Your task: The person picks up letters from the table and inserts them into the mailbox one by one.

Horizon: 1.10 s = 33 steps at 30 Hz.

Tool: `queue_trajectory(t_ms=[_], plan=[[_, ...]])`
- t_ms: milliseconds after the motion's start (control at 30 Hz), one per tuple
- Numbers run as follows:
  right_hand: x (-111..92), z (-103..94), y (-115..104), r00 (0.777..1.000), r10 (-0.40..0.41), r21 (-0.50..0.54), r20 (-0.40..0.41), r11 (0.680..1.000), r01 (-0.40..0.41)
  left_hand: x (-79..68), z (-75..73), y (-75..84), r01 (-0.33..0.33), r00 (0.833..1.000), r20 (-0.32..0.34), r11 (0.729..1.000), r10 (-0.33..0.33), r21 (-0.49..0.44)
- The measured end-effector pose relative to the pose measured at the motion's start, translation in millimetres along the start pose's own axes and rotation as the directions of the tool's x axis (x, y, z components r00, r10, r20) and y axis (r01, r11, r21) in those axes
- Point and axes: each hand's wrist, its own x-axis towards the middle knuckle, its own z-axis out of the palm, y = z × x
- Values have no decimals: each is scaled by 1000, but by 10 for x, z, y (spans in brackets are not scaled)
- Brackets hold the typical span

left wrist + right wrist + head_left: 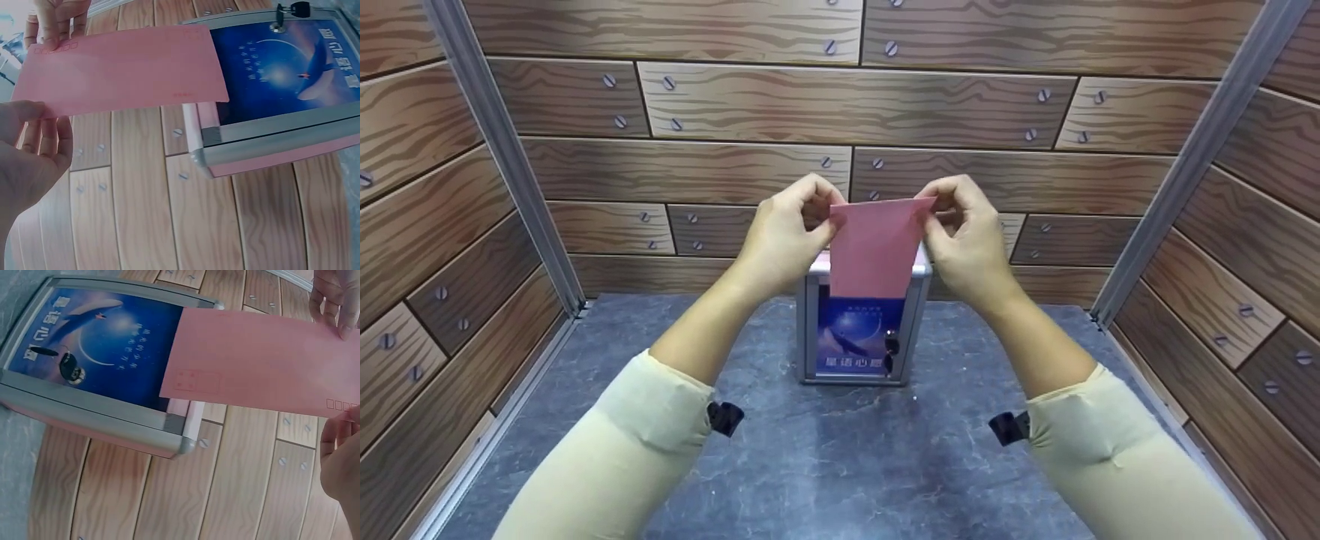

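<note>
A pink envelope hangs upright between my two hands, printed with small postcode boxes that show in both wrist views. My left hand pinches its upper left corner between thumb and fingers. At the upper right corner my right hand pinches it the same way. Behind its lower edge stands a box with a silver frame and a blue front panel bearing a whale picture and white characters. The envelope overlaps the box's top and upper front in the head view. A lock with a black-headed key sits on the front panel.
The box stands on a grey marbled tabletop. Wood-plank-patterned walls rise behind and at both sides, with metal corner posts at left and right. Black straps stick out from the sleeve cuffs.
</note>
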Motion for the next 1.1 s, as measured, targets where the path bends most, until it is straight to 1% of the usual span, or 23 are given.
queue_trajectory(t_ms=[100, 200, 300, 433, 533, 600, 700, 800, 933, 1100], plan=[[22, -11, -50, 993, -118, -34, -8, 993, 118, 9, -23, 53, -22, 1000, -22, 1000, 22, -17], [63, -23, -84, 972, -237, -75, -8, 969, 236, 18, -54, 109, -50, 998, -39, 999, 49, -10], [116, -30, -101, 954, -299, -107, -7, 949, 297, 46, -81, 150, -81, 995, -57, 997, 81, 11], [169, -35, -87, 947, -320, -125, -16, 941, 316, 103, -80, 147, -112, 991, -68, 994, 112, 12], [193, -31, -45, 943, -331, -145, -21, 935, 325, 148, -53, 95, -124, 990, -70, 992, 125, 11], [202, -22, -4, 941, -338, -161, -8, 929, 332, 175, -34, 37, -127, 989, -73, 992, 128, 19], [209, -4, 58, 939, -342, -185, 25, 922, 341, 192, -20, -38, -115, 990, -78, 993, 116, 28], [229, 9, 98, 938, -343, -197, 48, 917, 346, 202, -19, -78, -105, 991, -78, 994, 107, 34], [281, 5, 98, 940, -338, -208, 57, 916, 342, 225, -27, -70, -91, 993, -78, 995, 94, 29], [324, -14, 67, 946, -318, -205, 69, 923, 326, 270, -49, -43, -56, 997, -58, 998, 56, 16]])
